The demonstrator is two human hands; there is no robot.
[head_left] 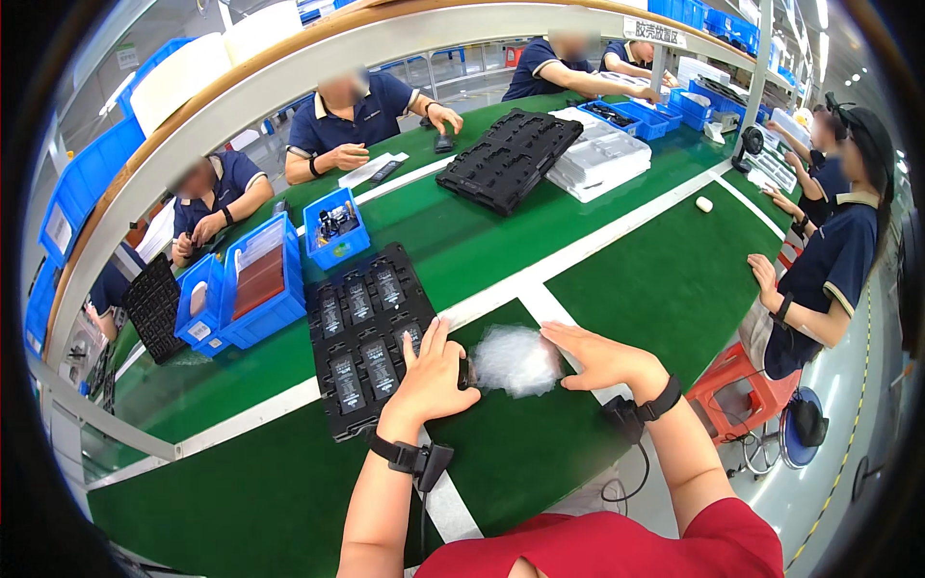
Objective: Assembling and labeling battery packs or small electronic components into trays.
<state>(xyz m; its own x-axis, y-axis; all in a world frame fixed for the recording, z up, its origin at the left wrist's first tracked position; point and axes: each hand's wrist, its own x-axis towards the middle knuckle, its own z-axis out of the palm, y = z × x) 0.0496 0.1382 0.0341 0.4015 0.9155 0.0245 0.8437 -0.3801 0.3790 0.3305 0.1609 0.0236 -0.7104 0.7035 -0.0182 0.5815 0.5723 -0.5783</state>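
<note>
A small heap of clear, crinkled plastic film or bags (518, 360) lies on the green table between my two hands. My left hand (431, 380) is at the heap's left side, its fingers spread over the right edge of a black tray (358, 420). Dark rectangular packs with pale print (377, 366), which look like batteries, sit in the tray's slots. A small dark thing (464, 372) shows between my left thumb and forefinger, too hidden to name. On the other side, my right hand (607, 360) has its fingers stretched out, with the fingertips at the heap's edge.
Blue bins (258, 332) stand beyond the tray on the left, one with small parts (336, 229). Farther back are a stacked black tray (509, 159) and white trays (599, 159). Co-workers sit across the table, and others are at the right near a red stool (737, 400).
</note>
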